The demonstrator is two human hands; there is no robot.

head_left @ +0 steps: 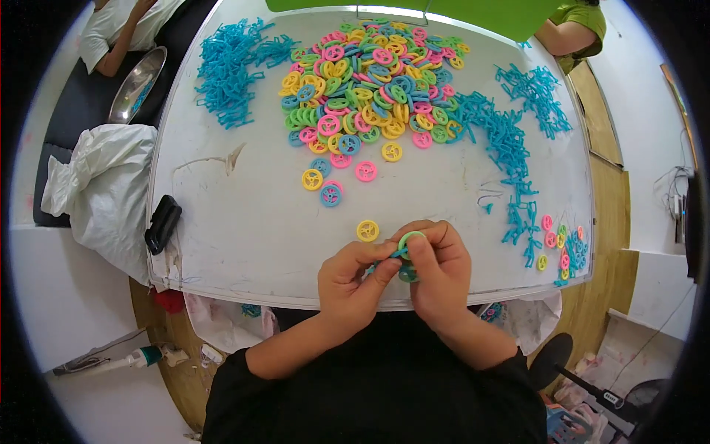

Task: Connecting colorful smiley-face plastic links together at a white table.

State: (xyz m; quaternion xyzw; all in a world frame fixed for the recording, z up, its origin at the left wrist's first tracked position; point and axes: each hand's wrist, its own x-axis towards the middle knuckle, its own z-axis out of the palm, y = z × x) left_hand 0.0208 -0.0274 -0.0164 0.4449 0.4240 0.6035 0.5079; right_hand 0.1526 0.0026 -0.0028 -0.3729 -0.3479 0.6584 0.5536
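- My left hand and right hand are drawn close together at the near edge of the table. Both pinch a green wheel and the small blue piece under it. The right thumb lies across the wheel's face.
- The wheel sits just to the right of the lone yellow wheel, well short of the big heap of coloured wheels.
- My grip is all fingertips, so I judge that pressing off-centre could pop the wheel out. From this edge it could drop into my lap or onto the floor.
- The blue piece looks thin, and forcing it at a tilt might bend or snap it.
- The blue connectors, to the right of the heap, trail down towards my right wrist. A careless elbow could sweep them off, along with the finished pieces by the right corner.
- The black object, far left of the yellow wheel, sits at the rim and could be knocked off.
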